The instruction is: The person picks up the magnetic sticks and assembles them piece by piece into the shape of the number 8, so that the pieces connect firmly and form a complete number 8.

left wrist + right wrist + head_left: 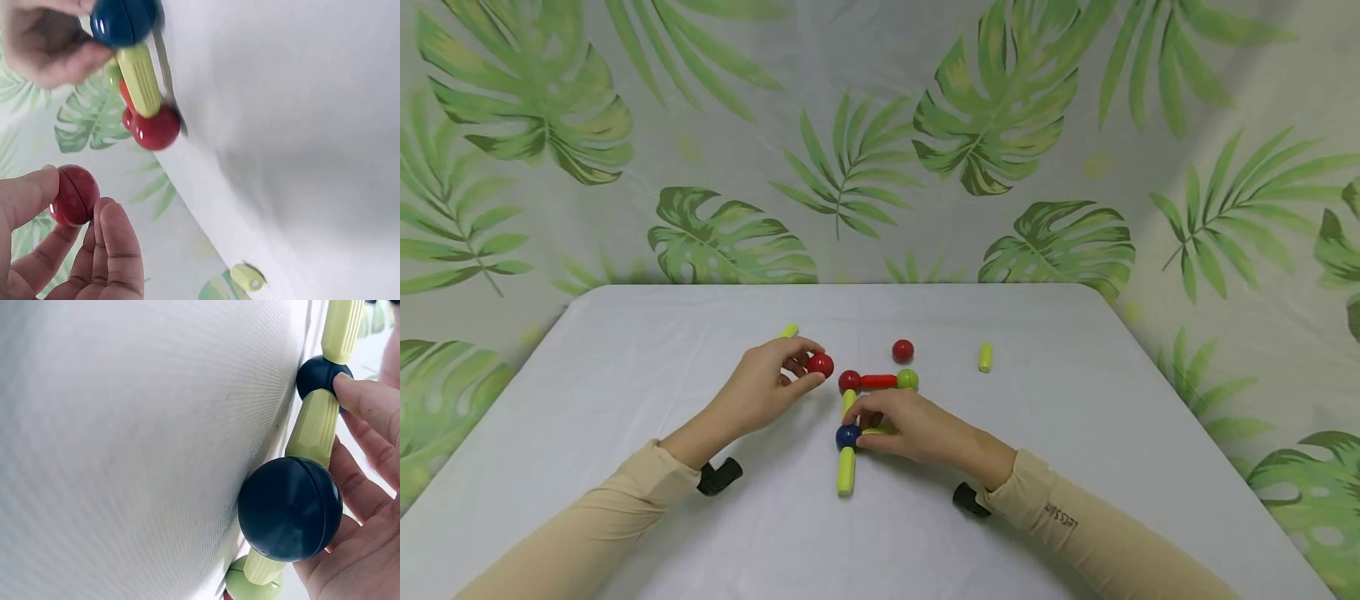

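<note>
My left hand (769,385) holds a loose red ball (75,195) between thumb and fingertips, raised to the left of a ball-and-rod frame. My right hand (917,427) pinches the blue ball (848,437) at the frame's near left corner. From that ball a yellow-green rod (846,472) points toward me, and another leads up to a red ball (850,382). A red rod (878,382) joins this red ball to a green ball (907,379). A second blue ball (290,509), on a yellow-green rod (314,428), is hidden under my right hand in the head view.
Behind the frame lies a loose red ball (903,350). One loose yellow-green rod (986,357) lies at the right, and another (790,331) lies partly behind my left hand. Everything stands on a white-covered table (647,358) before a leaf-patterned cloth (865,75).
</note>
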A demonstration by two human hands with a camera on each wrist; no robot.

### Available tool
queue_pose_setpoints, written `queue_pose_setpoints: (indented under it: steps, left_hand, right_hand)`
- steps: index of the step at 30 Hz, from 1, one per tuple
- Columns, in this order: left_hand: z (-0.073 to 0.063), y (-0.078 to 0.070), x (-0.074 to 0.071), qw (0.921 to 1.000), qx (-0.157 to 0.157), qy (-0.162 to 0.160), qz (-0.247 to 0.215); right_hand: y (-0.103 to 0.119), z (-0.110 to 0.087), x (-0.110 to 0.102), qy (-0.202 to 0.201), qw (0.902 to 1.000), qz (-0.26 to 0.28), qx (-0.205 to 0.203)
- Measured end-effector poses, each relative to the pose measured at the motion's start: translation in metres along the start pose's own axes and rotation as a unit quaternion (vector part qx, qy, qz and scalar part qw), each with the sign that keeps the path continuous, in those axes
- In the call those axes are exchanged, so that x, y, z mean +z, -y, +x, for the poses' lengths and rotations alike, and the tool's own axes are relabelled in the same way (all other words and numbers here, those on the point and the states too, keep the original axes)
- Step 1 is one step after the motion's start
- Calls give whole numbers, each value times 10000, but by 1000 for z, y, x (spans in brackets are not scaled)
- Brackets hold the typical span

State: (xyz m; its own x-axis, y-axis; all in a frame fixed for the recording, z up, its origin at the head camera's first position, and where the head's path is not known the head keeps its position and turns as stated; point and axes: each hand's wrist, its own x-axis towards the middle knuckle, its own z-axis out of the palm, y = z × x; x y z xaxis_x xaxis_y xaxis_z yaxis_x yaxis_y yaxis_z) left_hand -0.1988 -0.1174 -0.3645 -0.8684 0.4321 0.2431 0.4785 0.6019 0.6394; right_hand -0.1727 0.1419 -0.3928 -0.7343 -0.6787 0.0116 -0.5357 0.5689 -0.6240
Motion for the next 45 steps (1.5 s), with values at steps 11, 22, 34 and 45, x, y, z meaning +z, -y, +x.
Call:
queue_pose_setpoints:
  steps: [11, 22, 34, 45]
  left_hand:
    - [-65, -11, 15, 9956, 4, 244, -902]
    - [-97, -24, 31, 9823, -231, 1065, -1523]
    - [-97, -30, 37, 9757, -639, 1445, -1518]
    - [-99, -39, 46, 9759, -762, 1548, -1334]
  right_hand:
    - [0, 0, 1, -1, 10000, -22, 38]
    - [0, 0, 0, -29, 9999, -94, -141]
    - [0, -1, 0, -10, 10000, -44, -6]
    - [1, -1, -1, -4, 10000, -20, 84]
